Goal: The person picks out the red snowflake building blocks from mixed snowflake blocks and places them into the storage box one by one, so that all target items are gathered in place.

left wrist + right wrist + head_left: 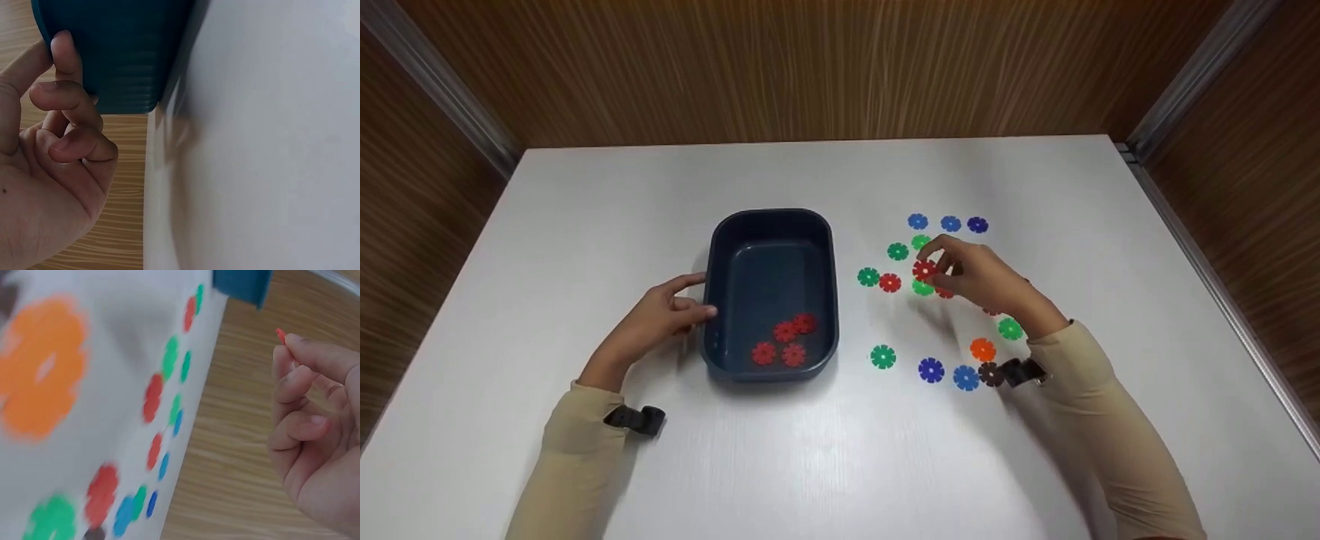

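head view: four red discs (785, 331) in dark blue tray (765, 274), interior unseen from either wrist; right-wrist view: held red disc (280, 336) edge-on. same disc: at right grip's (979, 276) fingertips, raised off tabletop (780, 465), tray to its left. right grip: narrow, pinching disc; left grip (658, 316): pinching tray rim.

Head view, I'm looking forward and down over the table (750, 461); left wrist has me tight on the left hand (62, 163) and tray (121, 56); right wrist looks low across the discs (153, 398), close on the right hand (318, 422), and all three share the tray.
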`<action>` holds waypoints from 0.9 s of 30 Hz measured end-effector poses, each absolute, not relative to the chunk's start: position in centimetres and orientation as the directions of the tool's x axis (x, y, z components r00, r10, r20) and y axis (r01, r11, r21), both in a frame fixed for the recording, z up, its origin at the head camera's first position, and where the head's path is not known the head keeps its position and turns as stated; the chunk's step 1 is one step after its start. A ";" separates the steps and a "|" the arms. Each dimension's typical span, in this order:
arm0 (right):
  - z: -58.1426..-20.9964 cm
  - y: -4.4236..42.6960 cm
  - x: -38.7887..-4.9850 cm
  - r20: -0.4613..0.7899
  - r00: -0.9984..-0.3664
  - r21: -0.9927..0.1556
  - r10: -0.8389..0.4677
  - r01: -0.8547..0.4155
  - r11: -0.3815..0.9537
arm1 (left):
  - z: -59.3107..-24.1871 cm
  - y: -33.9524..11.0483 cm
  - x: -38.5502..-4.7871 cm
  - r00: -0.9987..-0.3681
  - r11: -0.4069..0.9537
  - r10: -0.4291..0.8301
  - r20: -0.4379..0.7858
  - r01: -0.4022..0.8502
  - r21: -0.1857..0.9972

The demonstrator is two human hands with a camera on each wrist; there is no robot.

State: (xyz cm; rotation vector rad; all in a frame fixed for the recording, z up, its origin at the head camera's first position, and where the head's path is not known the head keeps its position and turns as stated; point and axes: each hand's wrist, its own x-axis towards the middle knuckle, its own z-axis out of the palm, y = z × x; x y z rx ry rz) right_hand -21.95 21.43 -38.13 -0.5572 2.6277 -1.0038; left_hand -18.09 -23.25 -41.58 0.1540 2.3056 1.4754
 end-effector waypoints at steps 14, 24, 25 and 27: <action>-37.3 15.6 -22.3 -0.049 -0.898 -0.772 -0.437 -0.244 0.587 | -41.6 -23.5 -17.9 -0.919 0.426 0.302 -0.254 -0.108 0.898; -37.5 11.8 -22.7 0.010 -0.892 -0.848 -0.452 -0.248 0.469 | -41.7 -23.6 -18.1 -0.919 0.445 0.288 -0.271 -0.122 0.887; -37.6 11.3 -22.6 0.016 -0.889 -0.856 -0.458 -0.249 0.452 | -41.7 -23.6 -18.1 -0.919 0.447 0.287 -0.271 -0.122 0.886; -37.9 10.4 -22.5 0.025 -0.880 -0.868 -0.475 -0.255 0.425 | -41.6 -23.6 -18.1 -0.919 0.445 0.286 -0.272 -0.124 0.887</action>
